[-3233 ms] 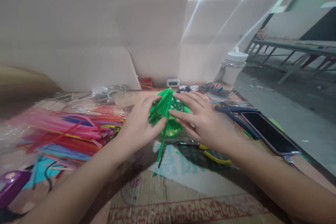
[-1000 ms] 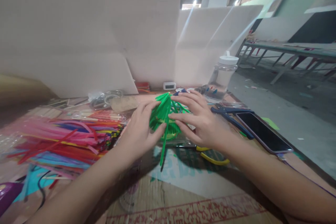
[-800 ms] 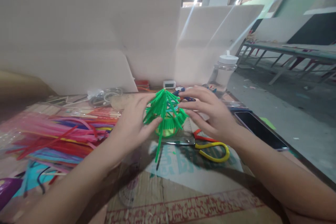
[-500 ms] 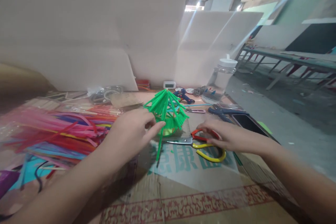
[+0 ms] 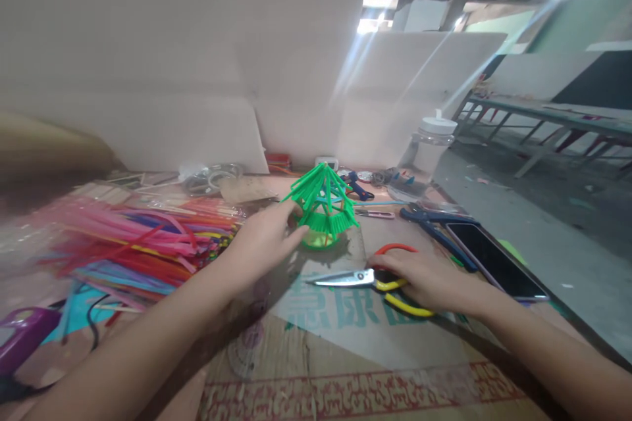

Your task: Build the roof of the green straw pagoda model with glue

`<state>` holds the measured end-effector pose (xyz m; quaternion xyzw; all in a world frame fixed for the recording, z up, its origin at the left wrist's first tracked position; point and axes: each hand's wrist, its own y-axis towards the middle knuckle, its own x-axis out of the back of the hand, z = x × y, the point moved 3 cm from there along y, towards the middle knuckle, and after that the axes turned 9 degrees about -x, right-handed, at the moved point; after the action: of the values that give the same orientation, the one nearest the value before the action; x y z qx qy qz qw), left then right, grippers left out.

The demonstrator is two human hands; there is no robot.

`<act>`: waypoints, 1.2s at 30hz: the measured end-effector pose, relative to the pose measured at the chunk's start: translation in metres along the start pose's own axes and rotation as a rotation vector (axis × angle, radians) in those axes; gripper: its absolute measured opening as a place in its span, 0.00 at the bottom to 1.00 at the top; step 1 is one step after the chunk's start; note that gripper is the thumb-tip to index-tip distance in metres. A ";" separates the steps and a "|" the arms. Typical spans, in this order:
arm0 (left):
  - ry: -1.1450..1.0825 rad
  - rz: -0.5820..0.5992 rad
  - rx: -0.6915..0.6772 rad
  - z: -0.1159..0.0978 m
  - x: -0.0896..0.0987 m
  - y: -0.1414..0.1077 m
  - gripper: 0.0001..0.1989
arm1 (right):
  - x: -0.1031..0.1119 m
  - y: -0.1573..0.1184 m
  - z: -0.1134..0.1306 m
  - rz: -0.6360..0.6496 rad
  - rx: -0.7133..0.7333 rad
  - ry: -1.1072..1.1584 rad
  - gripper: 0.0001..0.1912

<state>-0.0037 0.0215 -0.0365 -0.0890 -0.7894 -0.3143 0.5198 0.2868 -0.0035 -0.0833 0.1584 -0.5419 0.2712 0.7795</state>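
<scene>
A small green pavilion-like model (image 5: 323, 210) made of fuzzy pipe-cleaner strips stands upright at the middle of the table, with a pointed roof and a round base. My left hand (image 5: 271, 230) grips its left edge between thumb and fingers; the fingertips are partly hidden behind the strips. In my right hand (image 5: 419, 276) is a pair of scissors (image 5: 345, 278) with red and yellow handles. Its blades point left, close together, just in front of the model. Some of the right fingers are hidden under the hand.
Pipe cleaners (image 5: 143, 230) in many colours pile up at left, near a purple tool (image 5: 29, 335). A phone (image 5: 494, 260), blue pliers-like tool (image 5: 439, 230) and clear bottle (image 5: 427, 151) line the right side. Behind the model lie a glue gun (image 5: 363, 191) and cutter (image 5: 376, 214).
My right hand has closed on the scissors' handles and turned them slightly. The loose green strip hanging below my left thumb no longer shows. The view has shifted a little left.
</scene>
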 end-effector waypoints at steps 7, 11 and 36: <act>-0.145 0.046 0.031 0.002 0.006 0.002 0.11 | 0.044 -0.011 0.022 0.053 -0.125 0.277 0.27; -0.169 0.026 0.023 -0.003 0.010 -0.001 0.08 | 0.069 -0.001 0.037 0.021 -0.040 0.379 0.30; 0.328 -0.035 -0.094 -0.018 -0.004 -0.011 0.13 | 0.063 0.013 0.017 0.045 -0.109 0.373 0.33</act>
<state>0.0069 0.0034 -0.0398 -0.0471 -0.6797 -0.3702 0.6314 0.2833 0.0133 -0.0194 0.0507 -0.4056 0.2836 0.8675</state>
